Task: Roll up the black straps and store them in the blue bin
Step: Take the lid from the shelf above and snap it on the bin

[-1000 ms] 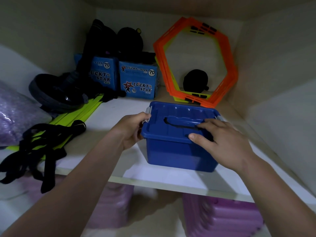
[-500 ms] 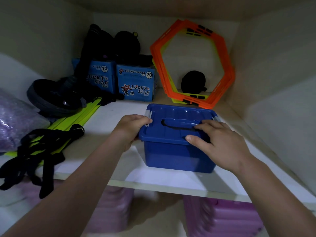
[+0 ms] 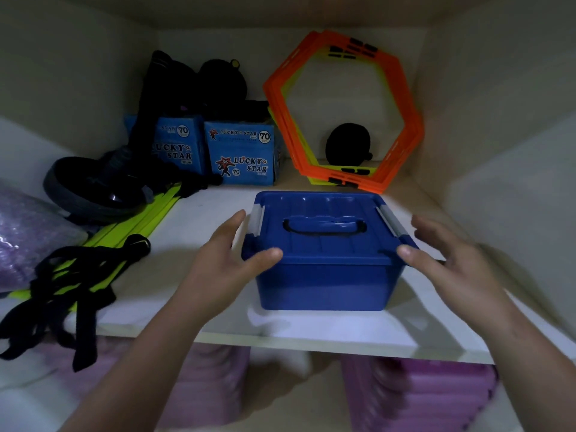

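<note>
The blue bin (image 3: 327, 260) sits in the centre of the frame on the white shelf (image 3: 311, 332), near its front edge, with its lid on and a grey latch at each side of the lid. The left hand (image 3: 224, 263) is at the bin's left side, fingers (image 3: 232, 227) spread apart, the thumb tip resting on the front left corner of the lid, nothing gripped. The right hand (image 3: 452, 263) is at the bin's right side, likewise spread wide, its thumb touching the front right corner of the lid; the other fingers stand clear of the bin and are blurred.

The black straps (image 3: 62, 291) lie in a loose, unrolled tangle at the lower left of the frame, draped over the shelf's front edge and partly over yellow-green slats (image 3: 137, 219). Behind them is a dark round object (image 3: 90, 185). At the back, two blue Lucky Star boxes (image 3: 240, 157) stand side by side, and orange hexagon rings (image 3: 343, 110) lean against the rear wall in the upper right. Purple stacks (image 3: 414, 397) fill the space below the shelf
</note>
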{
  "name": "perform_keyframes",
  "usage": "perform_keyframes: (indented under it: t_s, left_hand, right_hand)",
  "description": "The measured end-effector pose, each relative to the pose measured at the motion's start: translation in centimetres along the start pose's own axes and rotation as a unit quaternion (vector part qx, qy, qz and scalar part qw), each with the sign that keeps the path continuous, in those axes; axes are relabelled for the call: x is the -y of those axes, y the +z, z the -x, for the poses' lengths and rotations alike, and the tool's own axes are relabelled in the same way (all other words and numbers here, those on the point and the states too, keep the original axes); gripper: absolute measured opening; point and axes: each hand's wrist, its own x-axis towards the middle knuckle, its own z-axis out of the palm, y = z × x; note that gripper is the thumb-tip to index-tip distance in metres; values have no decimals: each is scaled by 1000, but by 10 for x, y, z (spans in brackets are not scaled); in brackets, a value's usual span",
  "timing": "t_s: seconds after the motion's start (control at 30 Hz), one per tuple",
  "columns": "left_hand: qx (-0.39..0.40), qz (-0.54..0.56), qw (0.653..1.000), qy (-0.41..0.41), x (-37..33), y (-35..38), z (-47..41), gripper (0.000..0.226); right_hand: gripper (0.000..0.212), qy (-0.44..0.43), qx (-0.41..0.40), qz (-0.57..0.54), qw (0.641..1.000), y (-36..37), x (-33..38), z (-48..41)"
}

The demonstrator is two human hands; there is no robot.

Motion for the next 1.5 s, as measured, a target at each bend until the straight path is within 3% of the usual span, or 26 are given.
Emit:
perform_keyframes:
  t_s: [0.1,0.17,0.3,0.43,0.67,0.87,1.07,1.2,1.4,1.5]
  left_hand:
    - [-11,36,999,-6,7,5,8,136]
    - [-21,47,999,-1,8,11,13,128]
    - [-50,84,995,20,5,22,17,98]
    - [-57,124,990,18,7,23,12,97]
    - [-57,171,984,14,22,13,-12,95]
    - [-57,171,984,1,46,-7,-42,42]
    - [-78,223,972,11,74,-41,-88,46]
    - [-40,211,976,48,85,-65,-109,33]
    - [-29,203,977,63,108,-102,-152,40]
    - [-21,199,978,57,116,-117,-171,34]
  right_hand:
    - [96,5,15,-25,1000,4,-8,4]
    - [95,6,21,-48,999,7,-13,5]
    - [78,5,27,-87,996,12,-18,3]
    - [55,1,38,-118,992,12,-17,0]
    - [44,-6,57,-152,987,30,-11,-17]
    - [47,-3,64,-174,983,64,-2,-44]
    - [45,-18,78,-179,981,115,12,-82]
    - [41,-18,78,-181,980,145,18,-107]
    - [49,-5,78,-185,980,195,27,-150]
    - [37,8,83,-193,978,217,33,-171]
